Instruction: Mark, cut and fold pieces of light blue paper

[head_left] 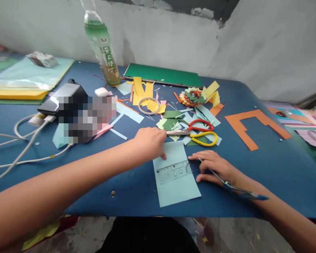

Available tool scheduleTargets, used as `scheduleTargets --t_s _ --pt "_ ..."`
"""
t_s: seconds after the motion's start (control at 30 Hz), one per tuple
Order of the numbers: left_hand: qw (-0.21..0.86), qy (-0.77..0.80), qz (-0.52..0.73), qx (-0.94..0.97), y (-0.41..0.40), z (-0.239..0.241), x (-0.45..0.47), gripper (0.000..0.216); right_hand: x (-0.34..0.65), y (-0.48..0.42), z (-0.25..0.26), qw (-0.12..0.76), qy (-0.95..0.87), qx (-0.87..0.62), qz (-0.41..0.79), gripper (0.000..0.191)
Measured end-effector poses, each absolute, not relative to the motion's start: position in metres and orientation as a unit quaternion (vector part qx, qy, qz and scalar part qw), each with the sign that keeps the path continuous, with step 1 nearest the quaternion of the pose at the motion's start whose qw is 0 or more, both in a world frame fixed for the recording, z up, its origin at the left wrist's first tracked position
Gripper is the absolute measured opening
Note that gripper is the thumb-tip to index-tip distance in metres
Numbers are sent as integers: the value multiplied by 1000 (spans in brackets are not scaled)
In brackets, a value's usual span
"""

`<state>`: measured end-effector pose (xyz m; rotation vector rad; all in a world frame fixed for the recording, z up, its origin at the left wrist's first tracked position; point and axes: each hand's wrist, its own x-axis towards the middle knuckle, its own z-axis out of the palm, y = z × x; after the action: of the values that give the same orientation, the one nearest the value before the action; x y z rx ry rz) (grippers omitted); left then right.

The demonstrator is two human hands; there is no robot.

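A light blue paper sheet (pixel 175 179) lies on the dark blue table (pixel 279 168) near the front edge. A clear plastic ruler (pixel 173 171) lies across it. My left hand (pixel 150 142) is curled, with its fingertips pressing on the paper's top left corner by the ruler's end. My right hand (pixel 216 167) rests on the ruler's right end and holds a blue pen (pixel 234 186) between its fingers, the pen lying back along my wrist. Red and yellow scissors (pixel 197 133) lie just behind the sheet.
Coloured paper scraps, a tape ring (pixel 149 105) and a folded paper flower (pixel 193 96) lie mid-table. A green tea bottle (pixel 102 45), green board (pixel 163 74), orange cut-out (pixel 255 124), white cables (pixel 21 140) and paper stacks (pixel 23 79) surround them.
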<state>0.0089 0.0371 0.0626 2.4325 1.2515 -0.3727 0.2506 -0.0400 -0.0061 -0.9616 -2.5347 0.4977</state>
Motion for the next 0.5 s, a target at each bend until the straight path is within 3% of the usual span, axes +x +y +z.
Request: scheduleTargets --t_s 0.17,0.33,0.47,0.5 --pt "241 433 -147 856 44 72 13 14 240 -36 9 168 -888 -362 229 27" --pt "292 473 -119 823 36 69 -15 20 239 -32 26 67 -894 -363 255 28" --pt "364 541 -80 754 9 60 -45 29 251 -29 26 118 -883 -354 285 28" --pt "421 578 -14 699 1 57 -51 28 253 -30 24 142 -881 -351 283 29"
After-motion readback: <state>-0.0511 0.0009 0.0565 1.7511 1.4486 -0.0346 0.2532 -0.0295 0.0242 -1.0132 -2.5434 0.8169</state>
